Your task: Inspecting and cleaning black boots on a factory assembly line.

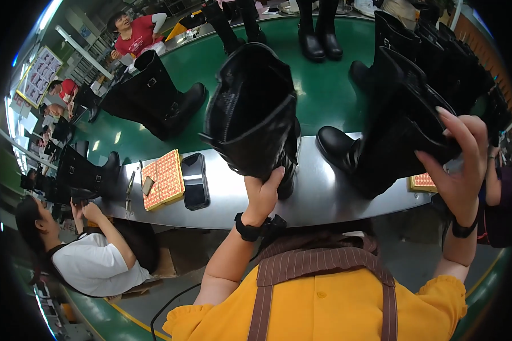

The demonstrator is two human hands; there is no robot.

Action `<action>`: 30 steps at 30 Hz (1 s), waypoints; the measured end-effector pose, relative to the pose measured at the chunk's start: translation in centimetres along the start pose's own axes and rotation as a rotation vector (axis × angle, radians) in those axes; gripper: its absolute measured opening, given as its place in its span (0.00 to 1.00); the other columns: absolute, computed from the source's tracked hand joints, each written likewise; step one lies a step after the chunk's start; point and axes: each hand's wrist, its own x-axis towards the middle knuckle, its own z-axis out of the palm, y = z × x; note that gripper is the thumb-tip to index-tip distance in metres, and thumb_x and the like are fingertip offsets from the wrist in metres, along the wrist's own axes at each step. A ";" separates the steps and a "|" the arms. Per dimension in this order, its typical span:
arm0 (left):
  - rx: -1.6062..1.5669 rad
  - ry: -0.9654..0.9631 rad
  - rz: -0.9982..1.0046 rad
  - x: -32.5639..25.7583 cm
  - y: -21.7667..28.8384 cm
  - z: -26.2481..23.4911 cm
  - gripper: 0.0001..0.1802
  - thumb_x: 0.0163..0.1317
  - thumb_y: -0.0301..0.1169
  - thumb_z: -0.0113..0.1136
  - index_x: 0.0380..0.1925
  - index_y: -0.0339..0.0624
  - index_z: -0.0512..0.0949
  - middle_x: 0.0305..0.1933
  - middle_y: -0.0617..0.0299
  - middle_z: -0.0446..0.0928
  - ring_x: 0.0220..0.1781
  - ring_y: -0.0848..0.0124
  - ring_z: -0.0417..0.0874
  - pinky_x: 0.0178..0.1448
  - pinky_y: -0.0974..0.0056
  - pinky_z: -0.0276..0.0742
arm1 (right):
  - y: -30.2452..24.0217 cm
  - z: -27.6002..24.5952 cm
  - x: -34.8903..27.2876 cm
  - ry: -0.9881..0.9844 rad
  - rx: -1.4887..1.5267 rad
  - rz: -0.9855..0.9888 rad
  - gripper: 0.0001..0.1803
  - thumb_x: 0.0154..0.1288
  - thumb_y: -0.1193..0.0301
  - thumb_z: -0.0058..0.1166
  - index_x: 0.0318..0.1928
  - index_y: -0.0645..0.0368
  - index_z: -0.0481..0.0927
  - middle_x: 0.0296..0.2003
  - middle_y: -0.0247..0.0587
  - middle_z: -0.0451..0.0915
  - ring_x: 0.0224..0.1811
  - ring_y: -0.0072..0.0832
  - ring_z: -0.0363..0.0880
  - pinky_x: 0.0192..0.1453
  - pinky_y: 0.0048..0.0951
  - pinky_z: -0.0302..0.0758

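Note:
My left hand [263, 196] is closed round the lower shaft of a tall black boot [255, 113], whose wide opening faces me. A zipper runs along the inside of that opening. To the right, a second black boot [389, 125] lies tilted, its rounded toe pointing left over the metal table edge. My right hand [463, 153] grips this boot at the top of its shaft, thumb and index finger spread across the rim. The other fingers of that hand are partly hidden.
A stack of orange-patterned sheets [164, 181] lies beside a dark phone [196, 182] on the metal strip [335, 204]. More black boots [153, 96] stand across the green table [267, 34]. A co-worker in white [99, 261] sits at the left; another in red [136, 37] is across the table.

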 end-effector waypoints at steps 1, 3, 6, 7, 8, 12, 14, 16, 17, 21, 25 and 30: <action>0.010 -0.006 -0.007 0.0 0.2 -0.1 0.22 0.54 0.15 0.54 0.52 0.28 0.73 0.52 0.54 0.77 0.53 0.65 0.77 0.61 0.65 0.67 | 0.3 -0.1 -1.6 0.055 -0.056 0.043 0.43 0.40 0.73 0.73 0.59 0.60 0.68 0.53 0.44 0.71 0.46 0.31 0.69 0.47 0.28 0.71; -0.056 0.015 -0.065 0.2 0.3 -0.1 0.19 0.54 0.16 0.55 0.48 0.28 0.75 0.47 0.57 0.79 0.47 0.68 0.78 0.55 0.66 0.71 | 1.1 0.4 -5.0 0.346 0.172 0.143 0.53 0.42 0.63 0.75 0.66 0.61 0.56 0.60 0.48 0.63 0.57 0.35 0.64 0.60 0.36 0.67; 0.033 0.036 -0.026 0.2 0.2 -0.3 0.16 0.51 0.14 0.57 0.42 0.31 0.77 0.41 0.61 0.79 0.42 0.71 0.79 0.50 0.68 0.73 | 0.8 3.1 -10.9 0.566 0.430 0.504 0.65 0.44 0.47 0.71 0.71 0.62 0.42 0.69 0.50 0.50 0.69 0.38 0.53 0.73 0.42 0.52; 0.031 0.049 -0.031 0.2 0.0 -0.3 0.16 0.51 0.14 0.57 0.42 0.31 0.77 0.41 0.61 0.79 0.42 0.71 0.79 0.50 0.68 0.73 | -0.2 5.1 -12.8 0.571 0.498 0.691 0.68 0.41 0.45 0.71 0.71 0.64 0.42 0.72 0.49 0.45 0.74 0.38 0.45 0.75 0.40 0.45; -0.042 0.066 -0.083 0.0 -0.2 -0.3 0.15 0.51 0.15 0.56 0.41 0.31 0.77 0.40 0.61 0.78 0.40 0.72 0.78 0.48 0.69 0.72 | -0.8 7.0 -14.4 0.470 0.566 0.847 0.64 0.41 0.51 0.73 0.70 0.67 0.47 0.71 0.49 0.48 0.75 0.36 0.43 0.75 0.36 0.44; -0.250 0.140 -0.122 -0.3 -0.6 -0.5 0.16 0.47 0.15 0.53 0.39 0.31 0.77 0.38 0.61 0.78 0.38 0.72 0.77 0.47 0.70 0.71 | -3.1 15.5 -17.0 -0.063 0.682 1.187 0.34 0.46 0.76 0.71 0.55 0.69 0.70 0.49 0.46 0.78 0.52 0.31 0.77 0.59 0.31 0.70; -0.061 0.110 -0.050 -0.5 -0.5 -0.8 0.17 0.46 0.15 0.53 0.39 0.31 0.77 0.38 0.62 0.78 0.38 0.72 0.77 0.46 0.70 0.71 | -3.6 17.4 -16.8 0.107 0.630 1.092 0.30 0.49 0.78 0.69 0.52 0.69 0.71 0.45 0.44 0.80 0.48 0.29 0.78 0.55 0.29 0.73; 0.131 0.082 0.021 -0.7 -0.2 -1.2 0.18 0.45 0.15 0.53 0.40 0.31 0.77 0.38 0.62 0.78 0.38 0.72 0.77 0.46 0.70 0.71 | -3.7 18.2 -16.0 0.254 0.613 1.061 0.26 0.52 0.78 0.68 0.51 0.69 0.72 0.43 0.44 0.81 0.44 0.28 0.80 0.53 0.27 0.74; 0.008 0.073 -0.053 -0.8 -0.1 -1.3 0.18 0.46 0.15 0.53 0.41 0.30 0.77 0.38 0.63 0.78 0.38 0.72 0.77 0.46 0.70 0.71 | -3.6 18.3 -15.6 0.244 0.604 1.076 0.26 0.52 0.78 0.68 0.51 0.69 0.72 0.43 0.44 0.81 0.44 0.28 0.80 0.53 0.27 0.74; -0.059 0.023 -0.180 -1.1 0.4 -1.8 0.18 0.47 0.14 0.52 0.41 0.30 0.78 0.38 0.62 0.79 0.39 0.72 0.77 0.46 0.69 0.72 | -3.1 17.9 -15.1 0.204 0.610 1.118 0.30 0.51 0.77 0.69 0.53 0.70 0.69 0.45 0.46 0.81 0.46 0.29 0.79 0.54 0.28 0.73; -0.234 -0.050 -0.109 -0.8 1.7 -1.4 0.38 0.48 0.13 0.52 0.64 0.36 0.62 0.61 0.56 0.68 0.63 0.68 0.68 0.67 0.63 0.60 | -3.4 17.4 -16.5 0.296 0.435 1.015 0.31 0.49 0.73 0.71 0.52 0.68 0.70 0.44 0.43 0.76 0.44 0.34 0.75 0.53 0.30 0.71; 0.304 0.240 0.818 2.6 7.8 -1.4 0.55 0.45 0.38 0.62 0.70 0.39 0.42 0.73 0.51 0.50 0.73 0.56 0.54 0.74 0.52 0.46 | -5.0 14.6 -18.1 0.281 0.279 0.637 0.18 0.50 0.77 0.66 0.42 0.60 0.73 0.32 0.40 0.73 0.29 0.30 0.70 0.36 0.27 0.67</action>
